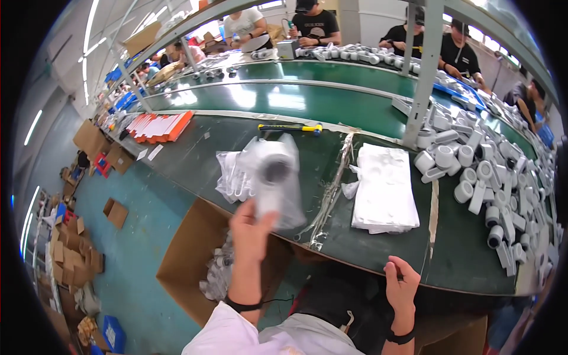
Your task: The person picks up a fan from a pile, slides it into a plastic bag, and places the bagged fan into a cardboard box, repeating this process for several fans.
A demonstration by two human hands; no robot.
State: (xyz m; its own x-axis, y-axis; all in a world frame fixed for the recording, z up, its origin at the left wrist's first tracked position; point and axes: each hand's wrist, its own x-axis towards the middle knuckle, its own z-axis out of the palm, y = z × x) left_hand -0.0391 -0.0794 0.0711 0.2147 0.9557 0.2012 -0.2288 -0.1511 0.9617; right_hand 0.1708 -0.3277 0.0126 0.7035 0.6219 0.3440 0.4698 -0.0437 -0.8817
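Observation:
My left hand (251, 228) grips the handle end of a pale plastic part with a round, dark-holed head (276, 168), inside a clear plastic bag. It is raised over the table's near edge and a little blurred. Behind it, partly hidden, lies a clear bag of white looped pieces (232, 177). My right hand (402, 283) hovers by the table's front edge, fingers curled in with nothing visible in them. Beyond that hand a stack of thin white bags (384, 188) rests flat on the dark green table (343, 236).
Loose grey-white plastic parts (467, 157) pile up at the right. Below the left edge, an open cardboard box (183, 260) contains bagged parts (219, 266). A yellow-and-black hammer (290, 128) and orange-and-white stacked sheets (158, 126) lie farther back. Metal posts (423, 89) rise before co-workers across the green line.

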